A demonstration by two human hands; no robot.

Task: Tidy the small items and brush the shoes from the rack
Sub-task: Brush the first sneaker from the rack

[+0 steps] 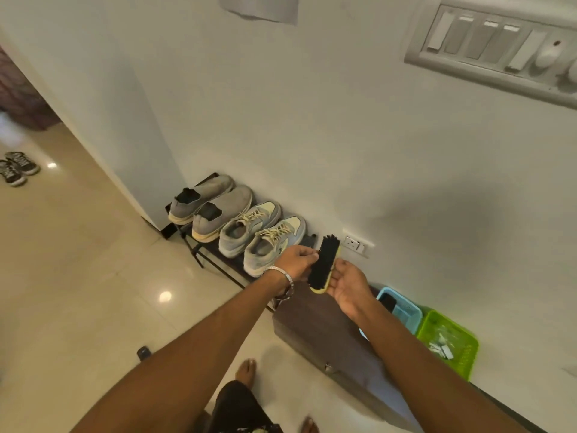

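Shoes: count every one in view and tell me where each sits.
6. Two grey slip-ons and two laced sneakers stand in a row on the rack; two dark sneakers lie on the far-left floor. Lower shelves may hide more.

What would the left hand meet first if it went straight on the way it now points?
Most likely the black bristles of the yellow-backed shoe brush, which the left hand already touches; depth is unclear from one view.

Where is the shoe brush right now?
In the head view, right of centre: the brush is held in the right hand, bristles touched by the left hand, just right of the laced sneakers on the rack.
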